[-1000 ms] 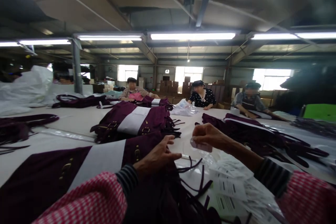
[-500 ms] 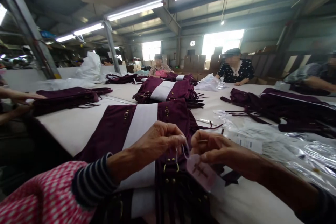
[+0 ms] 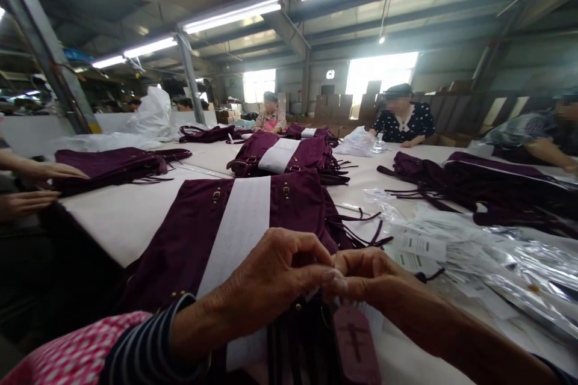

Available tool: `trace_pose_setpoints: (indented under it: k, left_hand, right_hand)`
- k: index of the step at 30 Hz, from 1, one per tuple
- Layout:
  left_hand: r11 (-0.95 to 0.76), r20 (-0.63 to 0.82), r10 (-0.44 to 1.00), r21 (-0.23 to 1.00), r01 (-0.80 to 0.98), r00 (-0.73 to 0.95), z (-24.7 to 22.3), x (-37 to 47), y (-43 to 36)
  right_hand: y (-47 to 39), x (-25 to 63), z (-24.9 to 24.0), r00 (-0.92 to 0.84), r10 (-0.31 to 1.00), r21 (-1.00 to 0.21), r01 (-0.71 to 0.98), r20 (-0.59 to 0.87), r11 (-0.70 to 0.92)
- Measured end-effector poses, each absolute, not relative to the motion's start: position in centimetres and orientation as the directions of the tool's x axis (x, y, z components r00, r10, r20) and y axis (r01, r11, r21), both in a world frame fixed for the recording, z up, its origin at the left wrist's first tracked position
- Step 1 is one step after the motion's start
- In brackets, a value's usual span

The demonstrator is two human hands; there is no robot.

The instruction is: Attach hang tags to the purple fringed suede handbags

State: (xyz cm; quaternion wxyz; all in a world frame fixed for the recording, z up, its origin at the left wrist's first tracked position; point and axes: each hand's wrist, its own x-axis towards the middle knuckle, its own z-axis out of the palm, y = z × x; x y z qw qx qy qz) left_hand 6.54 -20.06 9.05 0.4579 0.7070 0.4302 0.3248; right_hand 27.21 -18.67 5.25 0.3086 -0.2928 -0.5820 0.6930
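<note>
My left hand (image 3: 277, 277) and my right hand (image 3: 379, 277) meet at the fingertips, each closed in a pinch on a thin white tag string, mostly hidden by the fingers. A pinkish hang tag (image 3: 356, 343) with a dark mark hangs below my right fingers. Under my hands lies a dark purple bag (image 3: 185, 228) with brass-coloured buckles and a white paper band (image 3: 244, 216) across it. Its dark straps hang down toward me, partly hidden behind my hands and the tag.
Clear plastic bags (image 3: 537, 258) and printed labels (image 3: 419, 243) lie to the right. More purple bags (image 3: 280, 153) stand in piles ahead, at the left and at the right (image 3: 492, 186). A co-worker's hands (image 3: 49, 174) touch the left pile. Several people work around the white table (image 3: 108, 219).
My hands have moved lower and come together at the fingertips. The string loop between them has closed up, and the tag now hangs more upright and lower.
</note>
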Motion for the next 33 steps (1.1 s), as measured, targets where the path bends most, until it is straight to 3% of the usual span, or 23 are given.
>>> trace_pose_setpoints:
  k: [5,9,12,15,18,21,23,27,33]
  left_hand:
    - [-0.016,-0.059,0.914,0.983,0.181,0.401,7.5,6.0,-21.0]
    - [0.005,-0.076,0.919,0.983,0.181,0.386,6.7,5.6,-21.5]
    - [-0.027,-0.074,0.935,0.960,0.278,0.346,6.2,4.9,-21.6]
    - [-0.117,-0.019,0.967,0.851,0.512,0.252,5.9,4.1,-21.7]
    - [-0.252,0.096,0.964,0.630,0.734,0.248,5.5,4.0,-21.8]
    - [-0.359,0.128,0.932,0.478,0.802,0.340,5.0,4.6,-21.8]
    - [-0.376,0.119,0.925,0.440,0.815,0.362,4.9,5.1,-21.8]
    - [-0.257,0.064,0.961,0.570,0.781,0.269,5.2,5.1,-21.6]
    - [-0.023,-0.120,0.965,0.846,0.532,0.233,4.8,3.4,-19.8]
  right_hand:
    - [-19.4,26.9,4.8,-0.705,0.701,-0.975,-0.057,-0.113,-0.214]
    - [-19.6,26.7,4.5,-0.633,0.762,-0.991,0.091,-0.133,-0.098]
    - [-19.5,26.7,4.3,-0.566,0.817,-0.982,0.189,-0.107,0.002]
    - [-19.4,26.7,3.8,-0.490,0.867,-0.975,0.220,-0.097,0.015]
    - [-19.6,26.5,3.1,-0.443,0.886,-0.976,0.214,-0.136,-0.043]
    - [-19.8,26.2,2.7,-0.424,0.897,-0.974,0.222,-0.126,-0.032]
    - [-19.8,26.1,2.8,-0.397,0.914,-0.960,0.278,-0.077,0.040]
    - [-20.0,26.2,3.1,-0.348,0.935,-0.857,0.459,0.068,0.233]
    - [-19.9,26.2,3.1,-0.405,0.853,-0.558,0.646,0.329,0.522]
